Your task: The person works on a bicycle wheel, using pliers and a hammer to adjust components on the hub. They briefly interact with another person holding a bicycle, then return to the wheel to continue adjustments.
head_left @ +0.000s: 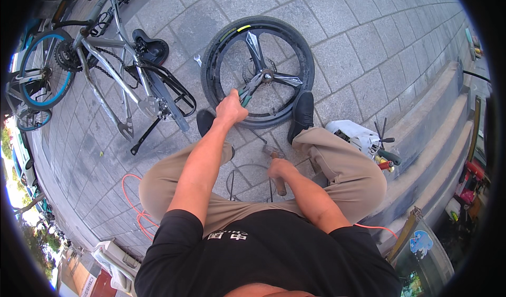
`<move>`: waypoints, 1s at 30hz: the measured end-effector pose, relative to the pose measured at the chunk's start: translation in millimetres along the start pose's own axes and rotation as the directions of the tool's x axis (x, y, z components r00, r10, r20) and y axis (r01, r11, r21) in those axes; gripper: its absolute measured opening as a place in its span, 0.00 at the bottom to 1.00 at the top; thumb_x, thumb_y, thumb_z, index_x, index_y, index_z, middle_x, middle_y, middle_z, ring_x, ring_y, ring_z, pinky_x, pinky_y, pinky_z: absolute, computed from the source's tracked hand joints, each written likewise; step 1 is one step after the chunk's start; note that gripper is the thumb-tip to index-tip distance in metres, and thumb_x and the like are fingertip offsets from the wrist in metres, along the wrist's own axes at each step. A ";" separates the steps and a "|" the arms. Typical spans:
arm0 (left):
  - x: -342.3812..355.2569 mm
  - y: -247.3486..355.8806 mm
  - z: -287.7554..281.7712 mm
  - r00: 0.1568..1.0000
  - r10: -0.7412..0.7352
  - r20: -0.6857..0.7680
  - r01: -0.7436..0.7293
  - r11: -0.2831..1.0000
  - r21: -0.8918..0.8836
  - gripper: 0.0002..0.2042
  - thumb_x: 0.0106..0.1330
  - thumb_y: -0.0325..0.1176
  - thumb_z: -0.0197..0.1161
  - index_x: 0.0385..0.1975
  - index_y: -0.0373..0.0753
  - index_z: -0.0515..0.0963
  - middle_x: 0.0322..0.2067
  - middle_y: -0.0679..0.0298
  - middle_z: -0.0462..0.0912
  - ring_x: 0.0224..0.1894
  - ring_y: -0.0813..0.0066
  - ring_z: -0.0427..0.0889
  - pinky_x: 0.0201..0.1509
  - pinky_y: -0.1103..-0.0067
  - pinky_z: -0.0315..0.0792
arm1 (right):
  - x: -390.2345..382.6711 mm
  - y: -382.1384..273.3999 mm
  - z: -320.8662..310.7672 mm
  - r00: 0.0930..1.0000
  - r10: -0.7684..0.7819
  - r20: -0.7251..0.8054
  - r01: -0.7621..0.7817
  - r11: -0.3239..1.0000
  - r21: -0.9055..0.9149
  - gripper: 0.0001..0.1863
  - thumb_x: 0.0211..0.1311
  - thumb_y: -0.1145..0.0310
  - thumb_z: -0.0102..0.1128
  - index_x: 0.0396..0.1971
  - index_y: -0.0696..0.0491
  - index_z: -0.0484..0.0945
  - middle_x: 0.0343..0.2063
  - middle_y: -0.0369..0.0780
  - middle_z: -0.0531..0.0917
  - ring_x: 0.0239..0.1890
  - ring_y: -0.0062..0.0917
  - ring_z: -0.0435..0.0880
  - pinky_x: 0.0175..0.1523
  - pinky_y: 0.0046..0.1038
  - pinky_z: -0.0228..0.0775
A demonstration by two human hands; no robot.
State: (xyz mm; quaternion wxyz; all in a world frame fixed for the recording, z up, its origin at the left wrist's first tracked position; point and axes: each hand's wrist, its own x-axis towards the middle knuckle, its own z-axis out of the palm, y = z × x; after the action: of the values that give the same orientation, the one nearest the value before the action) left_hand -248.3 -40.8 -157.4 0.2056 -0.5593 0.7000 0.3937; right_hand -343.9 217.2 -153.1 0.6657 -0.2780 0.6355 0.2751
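A black bicycle wheel (pixel 309 60) with broad spokes lies flat on the paving between my shoes. My left hand (pixel 231 109) is closed around the green handles of a pair of pliers (pixel 252 88). The jaws of the pliers reach the wheel's hub (pixel 267 76); whether they grip a part there is too small to tell. Lower down, my right hand (pixel 282 169) is wrapped round the wooden handle of a hammer (pixel 281 186). The hammer's head, partly visible, points toward the wheel and is apart from it.
On the left a grey bicycle frame (pixel 100 94) lies with its saddle (pixel 151 46) and rear rack. A small spanner (pixel 197 60) rests beside the wheel. By my right knee is a white container (pixel 350 132) with tools. Stone steps (pixel 421 123) run along the right. An orange cord (pixel 141 212) crosses the ground.
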 end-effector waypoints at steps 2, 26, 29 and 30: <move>-0.4 0.7 -0.7 1.000 -0.003 0.006 0.003 1.000 0.001 0.23 0.59 0.28 0.61 0.57 0.33 0.73 0.50 0.36 0.87 0.57 0.35 0.85 0.62 0.53 0.77 | 0.5 -0.3 0.4 1.000 0.005 0.000 -0.005 1.000 0.001 0.25 0.63 0.67 0.61 0.58 0.60 0.86 0.62 0.53 0.85 0.67 0.44 0.84 0.70 0.42 0.76; -1.4 2.8 -2.2 1.000 -0.014 0.014 0.014 1.000 0.008 0.24 0.58 0.28 0.62 0.57 0.33 0.73 0.51 0.36 0.87 0.58 0.37 0.85 0.62 0.54 0.77 | -10.5 -6.1 -5.2 0.999 0.033 -0.006 -0.033 0.999 0.004 0.25 0.60 0.67 0.63 0.58 0.56 0.87 0.62 0.51 0.85 0.67 0.43 0.84 0.69 0.41 0.77; -1.4 2.8 -2.5 1.000 -0.009 0.016 0.009 1.000 0.001 0.24 0.59 0.29 0.62 0.57 0.33 0.73 0.51 0.36 0.87 0.58 0.37 0.85 0.62 0.54 0.77 | -10.7 -6.3 -5.2 0.999 0.031 -0.006 -0.031 0.999 0.007 0.25 0.60 0.67 0.63 0.58 0.56 0.87 0.62 0.50 0.85 0.67 0.42 0.84 0.69 0.40 0.77; -1.6 3.0 -2.7 1.000 -0.012 0.017 0.012 1.000 0.001 0.24 0.59 0.29 0.62 0.57 0.33 0.73 0.51 0.37 0.87 0.58 0.37 0.85 0.62 0.54 0.77 | -12.8 -7.0 -6.5 0.999 0.032 -0.006 -0.032 0.999 0.007 0.25 0.60 0.67 0.63 0.58 0.56 0.87 0.62 0.50 0.85 0.67 0.42 0.84 0.69 0.40 0.77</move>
State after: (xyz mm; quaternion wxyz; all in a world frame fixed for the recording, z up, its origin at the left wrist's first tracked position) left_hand -250.3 -41.7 -153.7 0.2142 -0.5598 0.6951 0.3969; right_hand -343.9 207.5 -140.5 0.6601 -0.2664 0.6428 0.2829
